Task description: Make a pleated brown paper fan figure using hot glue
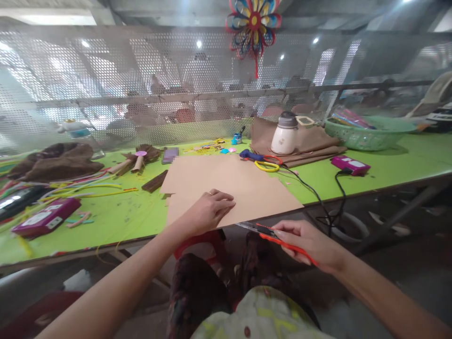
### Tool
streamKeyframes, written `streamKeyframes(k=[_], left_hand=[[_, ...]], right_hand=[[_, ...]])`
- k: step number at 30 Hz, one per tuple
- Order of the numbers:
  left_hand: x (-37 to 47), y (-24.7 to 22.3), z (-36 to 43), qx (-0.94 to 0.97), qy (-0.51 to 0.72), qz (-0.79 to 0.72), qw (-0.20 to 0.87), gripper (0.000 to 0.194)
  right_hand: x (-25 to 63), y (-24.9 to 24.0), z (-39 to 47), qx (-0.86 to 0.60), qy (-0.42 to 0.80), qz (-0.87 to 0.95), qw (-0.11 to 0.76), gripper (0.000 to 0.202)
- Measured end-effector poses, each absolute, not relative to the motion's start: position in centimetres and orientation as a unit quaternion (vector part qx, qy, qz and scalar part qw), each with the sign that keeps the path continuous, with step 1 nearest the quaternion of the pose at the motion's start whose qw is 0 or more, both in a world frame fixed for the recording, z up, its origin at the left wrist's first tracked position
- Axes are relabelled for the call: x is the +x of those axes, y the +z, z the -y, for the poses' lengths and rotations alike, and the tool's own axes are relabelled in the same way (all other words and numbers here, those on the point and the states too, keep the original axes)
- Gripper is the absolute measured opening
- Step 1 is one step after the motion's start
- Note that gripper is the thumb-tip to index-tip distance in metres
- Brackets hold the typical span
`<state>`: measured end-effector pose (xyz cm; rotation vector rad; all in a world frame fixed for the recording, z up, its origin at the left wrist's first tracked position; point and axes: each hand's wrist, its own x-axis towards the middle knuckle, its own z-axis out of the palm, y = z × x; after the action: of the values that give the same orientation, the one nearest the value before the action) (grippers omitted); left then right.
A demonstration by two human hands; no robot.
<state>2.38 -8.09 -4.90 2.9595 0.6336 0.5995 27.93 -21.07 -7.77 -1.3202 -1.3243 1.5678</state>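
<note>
Large sheets of tan paper [226, 174] lie on the green table, reaching its front edge. My left hand [213, 209] rests on the sheets near that edge, its fingers bent and close together; whether it pinches anything is hidden. To the right, just off the table's front edge, my right hand [300, 240] is wrapped round a red-handled cutter [263, 230]. Its grey metal end points left toward the paper's front edge. Whether it is a knife or scissors is hard to tell.
Behind the paper are yellow-handled scissors [267, 165], a blue glue gun [251, 155] with a cord, a white bottle [284, 134] and brown cloth [310, 141]. A green basket [367, 134] stands right. Purple boxes [47, 217] and coloured sticks lie left.
</note>
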Motion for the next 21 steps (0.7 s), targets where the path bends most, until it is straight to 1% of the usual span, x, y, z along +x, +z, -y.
streamKeyframes(k=[21], left_hand=[[2.5, -4.3, 8.7, 0.959, 0.191, -0.205, 0.032, 0.032]], right_hand=[[23.0, -7.9, 20.2, -0.46, 0.628, 0.521, 0.35, 0.034]])
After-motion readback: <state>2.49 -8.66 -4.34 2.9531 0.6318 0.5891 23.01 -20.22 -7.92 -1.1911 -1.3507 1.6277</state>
